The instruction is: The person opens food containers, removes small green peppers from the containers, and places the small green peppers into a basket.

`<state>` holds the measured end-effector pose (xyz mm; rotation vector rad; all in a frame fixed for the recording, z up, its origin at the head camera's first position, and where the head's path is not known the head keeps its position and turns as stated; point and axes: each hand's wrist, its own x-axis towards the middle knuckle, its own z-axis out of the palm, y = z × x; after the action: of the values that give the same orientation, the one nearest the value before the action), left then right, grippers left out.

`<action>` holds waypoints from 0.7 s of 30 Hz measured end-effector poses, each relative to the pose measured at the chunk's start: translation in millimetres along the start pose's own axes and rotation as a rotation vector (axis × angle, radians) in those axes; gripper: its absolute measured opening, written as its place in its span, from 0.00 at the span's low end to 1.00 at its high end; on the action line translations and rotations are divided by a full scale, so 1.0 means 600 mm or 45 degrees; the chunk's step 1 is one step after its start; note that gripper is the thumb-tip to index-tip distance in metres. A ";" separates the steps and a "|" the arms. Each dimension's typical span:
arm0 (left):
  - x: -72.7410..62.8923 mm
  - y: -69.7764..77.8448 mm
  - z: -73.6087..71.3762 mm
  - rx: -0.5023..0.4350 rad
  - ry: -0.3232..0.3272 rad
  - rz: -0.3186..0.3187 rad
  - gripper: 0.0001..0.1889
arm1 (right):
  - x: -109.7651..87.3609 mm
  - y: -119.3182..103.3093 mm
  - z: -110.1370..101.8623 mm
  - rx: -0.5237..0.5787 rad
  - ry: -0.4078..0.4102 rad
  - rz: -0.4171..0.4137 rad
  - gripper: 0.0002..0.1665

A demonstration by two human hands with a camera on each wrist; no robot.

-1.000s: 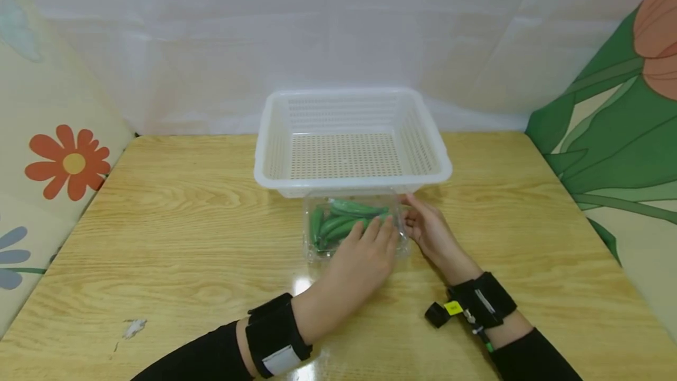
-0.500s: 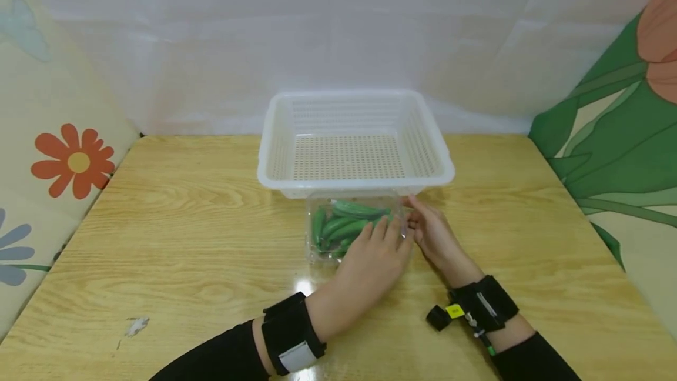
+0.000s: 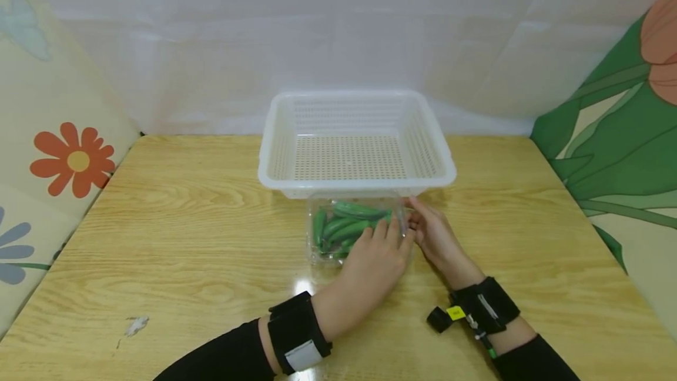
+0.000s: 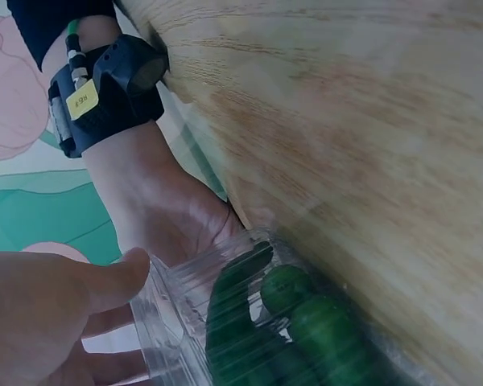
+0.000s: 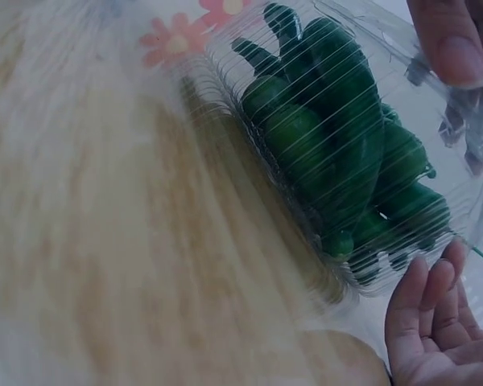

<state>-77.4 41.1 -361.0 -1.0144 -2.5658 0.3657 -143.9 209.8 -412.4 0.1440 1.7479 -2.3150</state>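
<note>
A clear plastic clamshell box (image 3: pixel 312 225) with several long green vegetables (image 3: pixel 349 229) inside lies on the table, just in front of the white basket. My left hand (image 3: pixel 372 263) rests its nearly straight fingers on the right part of the lid; in the left wrist view its thumb (image 4: pixel 113 281) touches the box's corner. At the right end, my right hand (image 3: pixel 436 240) holds the box's edge with curled fingers. The fingertips (image 5: pixel 419 277) are seen at that end in the right wrist view. Exactly how the rim sits between them is hidden.
The white basket (image 3: pixel 357 184), with perforated walls and floor, stands behind the box. Around both lies the wooden table (image 3: pixel 185 240), with a worn spot (image 3: pixel 136 326) at front left. A white sheet (image 3: pixel 238 46) hangs behind; flower-patterned panels (image 3: pixel 74 160) flank the sides.
My left hand has slid slightly right over the lid, uncovering more of the green vegetables. The right hand has stayed at the box's right end.
</note>
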 end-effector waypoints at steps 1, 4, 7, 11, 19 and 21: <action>0.000 0.001 0.000 0.006 0.009 -0.005 0.21 | 0.000 0.000 0.000 -0.006 -0.006 -0.004 0.18; 0.001 0.003 -0.002 0.031 0.003 -0.007 0.20 | 0.001 0.001 0.000 -0.005 -0.010 -0.009 0.19; 0.002 0.006 -0.004 0.067 -0.048 0.010 0.21 | 0.001 0.001 0.001 0.004 0.004 -0.002 0.19; 0.005 0.010 -0.007 0.106 -0.102 0.033 0.22 | 0.001 0.001 0.001 0.004 0.009 -0.003 0.19; 0.009 0.018 -0.005 0.147 -0.041 0.005 0.19 | 0.001 0.001 0.000 -0.014 -0.003 -0.020 0.19; 0.010 0.020 -0.004 0.155 -0.034 0.000 0.19 | 0.002 0.001 0.000 -0.011 -0.001 -0.022 0.20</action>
<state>-73.3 53.9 -361.6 -0.9718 -2.5323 0.5317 -144.9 209.3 -413.3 0.1272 1.7661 -2.3189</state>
